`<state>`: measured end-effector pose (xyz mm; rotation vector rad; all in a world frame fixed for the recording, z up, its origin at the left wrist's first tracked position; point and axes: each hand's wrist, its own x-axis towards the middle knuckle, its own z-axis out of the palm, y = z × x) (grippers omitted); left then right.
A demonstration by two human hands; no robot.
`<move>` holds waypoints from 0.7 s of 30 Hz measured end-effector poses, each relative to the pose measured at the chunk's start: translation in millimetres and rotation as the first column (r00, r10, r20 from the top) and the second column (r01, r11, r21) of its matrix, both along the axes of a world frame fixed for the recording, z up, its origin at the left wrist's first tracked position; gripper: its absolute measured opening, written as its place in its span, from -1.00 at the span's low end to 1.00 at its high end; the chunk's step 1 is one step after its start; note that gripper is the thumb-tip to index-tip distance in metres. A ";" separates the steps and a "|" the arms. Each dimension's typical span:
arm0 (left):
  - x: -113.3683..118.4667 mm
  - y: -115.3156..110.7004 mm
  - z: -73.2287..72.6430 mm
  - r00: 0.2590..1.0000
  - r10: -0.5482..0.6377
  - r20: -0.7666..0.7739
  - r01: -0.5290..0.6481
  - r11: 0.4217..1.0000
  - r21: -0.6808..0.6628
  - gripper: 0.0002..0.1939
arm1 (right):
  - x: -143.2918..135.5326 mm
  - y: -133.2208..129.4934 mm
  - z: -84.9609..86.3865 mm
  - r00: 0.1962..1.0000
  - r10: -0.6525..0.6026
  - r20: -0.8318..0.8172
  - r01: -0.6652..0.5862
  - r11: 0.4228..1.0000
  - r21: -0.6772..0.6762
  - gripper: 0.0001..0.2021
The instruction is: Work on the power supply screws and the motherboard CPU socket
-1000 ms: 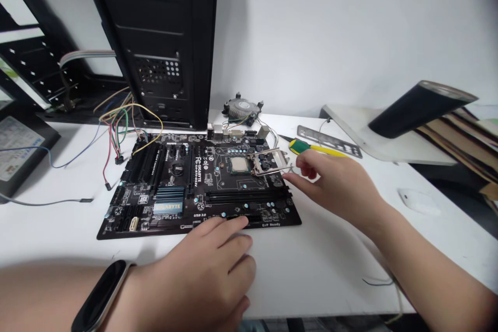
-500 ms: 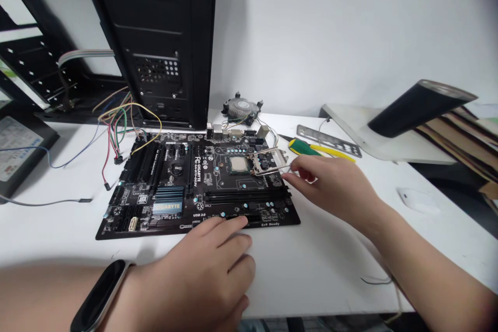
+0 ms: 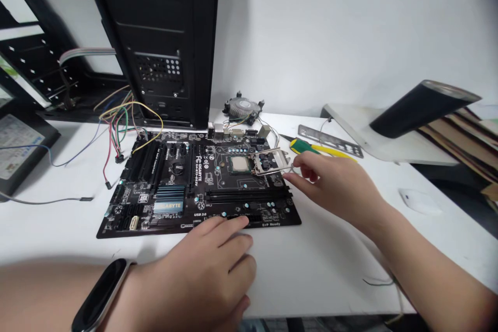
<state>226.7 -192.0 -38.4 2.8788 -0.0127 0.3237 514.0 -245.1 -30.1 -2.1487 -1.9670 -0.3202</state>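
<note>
A black motherboard [image 3: 218, 202] lies flat on the white table. Its processor [image 3: 239, 164] shows in the socket, and the metal socket frame [image 3: 282, 155] is swung up to the right of it. The thumb and index finger of my right hand [image 3: 330, 181] are closed on the end of the thin metal lever [image 3: 272, 172] beside the frame. My left hand [image 3: 206, 270], below a wrist with a black band [image 3: 101, 295], rests at the board's front edge. Its fingers are slightly apart, the fingertips touch the board, and nothing is in it.
Behind the board stand a black computer case [image 3: 163, 36] and a round cooler [image 3: 241, 108]. Loose coloured wires [image 3: 124, 114] hang at the left. A green and yellow tool [image 3: 305, 146] and a metal plate [image 3: 330, 140] lie behind my right hand. A white mouse [image 3: 420, 201] is farther right.
The whole view has shifted very slightly. My right fingers still pinch the lever, and my left hand keeps its place on the board.
</note>
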 end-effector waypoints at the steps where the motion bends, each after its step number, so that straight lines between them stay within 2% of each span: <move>1: 0.3 -0.1 0.0 1.000 0.001 0.001 -0.001 1.000 0.001 -0.75 | 0.0 0.0 -0.2 1.000 -0.001 0.005 0.001 1.000 -0.002 -0.63; 7: -0.8 -0.7 0.6 1.000 -0.004 0.001 0.004 1.000 0.005 -0.76 | -2.1 -0.2 0.6 1.000 -0.003 0.014 0.003 1.000 0.031 -0.68; 15: -1.3 1.0 -0.1 1.000 -0.009 0.011 0.009 1.000 0.006 -0.75 | -3.3 -1.0 -1.2 0.998 0.031 0.061 -0.036 0.996 0.079 -0.51; 21: -0.9 -0.1 0.0 1.000 -0.005 0.017 0.005 1.000 0.016 -0.75 | -2.0 0.1 -3.0 0.994 0.068 0.083 -0.078 0.990 0.118 -0.49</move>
